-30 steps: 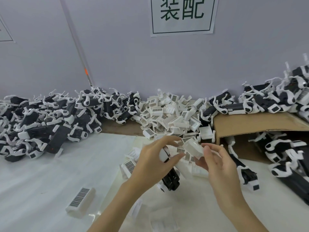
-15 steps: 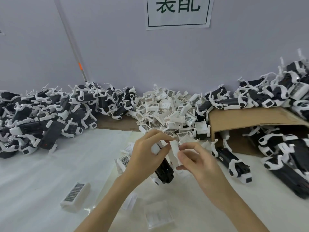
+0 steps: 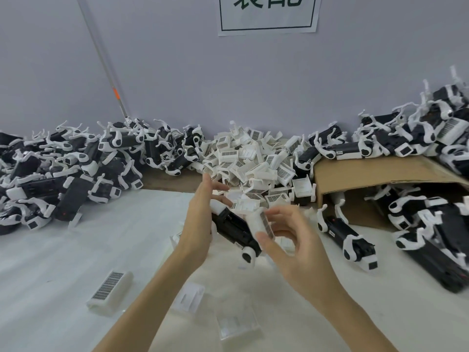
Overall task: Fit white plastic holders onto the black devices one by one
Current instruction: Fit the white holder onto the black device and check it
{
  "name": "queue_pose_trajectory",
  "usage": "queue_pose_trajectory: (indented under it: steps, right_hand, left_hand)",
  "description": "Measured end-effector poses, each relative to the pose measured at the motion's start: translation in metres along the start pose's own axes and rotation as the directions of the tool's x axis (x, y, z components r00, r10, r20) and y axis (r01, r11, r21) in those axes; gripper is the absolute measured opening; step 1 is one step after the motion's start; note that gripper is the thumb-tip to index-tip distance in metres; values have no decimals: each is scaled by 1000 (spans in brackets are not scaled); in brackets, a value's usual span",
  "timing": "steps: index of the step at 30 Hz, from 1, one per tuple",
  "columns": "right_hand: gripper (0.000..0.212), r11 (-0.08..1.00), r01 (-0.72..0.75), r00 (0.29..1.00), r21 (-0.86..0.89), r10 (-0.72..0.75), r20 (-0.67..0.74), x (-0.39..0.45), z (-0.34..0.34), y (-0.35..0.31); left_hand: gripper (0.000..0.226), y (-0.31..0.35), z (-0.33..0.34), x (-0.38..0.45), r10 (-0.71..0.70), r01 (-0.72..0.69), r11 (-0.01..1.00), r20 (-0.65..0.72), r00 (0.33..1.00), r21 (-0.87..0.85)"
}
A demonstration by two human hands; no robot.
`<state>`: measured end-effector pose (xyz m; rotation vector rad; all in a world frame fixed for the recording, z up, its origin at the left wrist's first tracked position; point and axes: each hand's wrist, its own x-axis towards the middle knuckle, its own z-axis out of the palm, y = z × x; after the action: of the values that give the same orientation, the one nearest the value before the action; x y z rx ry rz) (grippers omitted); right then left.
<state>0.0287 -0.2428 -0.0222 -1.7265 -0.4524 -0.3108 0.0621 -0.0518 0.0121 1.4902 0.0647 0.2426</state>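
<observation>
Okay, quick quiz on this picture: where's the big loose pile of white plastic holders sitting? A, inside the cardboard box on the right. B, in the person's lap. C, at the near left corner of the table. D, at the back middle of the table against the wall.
D: the pile of white holders lies at the back middle against the wall, between the heaps of black devices and left of the cardboard box.

a flattened cardboard sheet [image 3: 375,174] lies at right. on the pale wall [image 3: 177,72] hangs a paper sign [image 3: 267,15] (its characters cut off above), and a thin rod [image 3: 104,59] leans there.
</observation>
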Motion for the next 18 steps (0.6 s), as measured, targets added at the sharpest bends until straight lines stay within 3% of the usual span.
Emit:
queue_pose_trajectory:
  steps: [2,4,9,12,14,16,18]
  right_hand:
    - [29,981,74,997,-177,-69,33,-5,7,5]
    - [28,965,95,995,-243,-89,34,-7,13,9]
    - [21,958,127,992,-259,-127,15,-6,12,10]
    - [41,907,154,988,-391,-131,86,-7,10,13]
    - [57,799,202,979,-566,-174,104,-7,12,17]
    - [59,729,227,968,-646,-241,68,-3,14,18]
    - [56,729,243,959,-640,-279,47,0,13,19]
  left_hand:
    - [69,0,4,-2,-79,78,997,61,995,17]
    - [70,0,6,-5,-95,85,993,118,988,82]
    - [49,2,3,-13,35,-108,965,290,956,240]
    - [39,4,3,-15,46,-148,954,363,931,260]
    - [38,6,2,-14,27,-152,943,387,921,295]
    - [36,9,-2,-12,-12,-131,937,404,915,323]
    - [36,9,-7,-10,-27,-145,921,431,902,362]
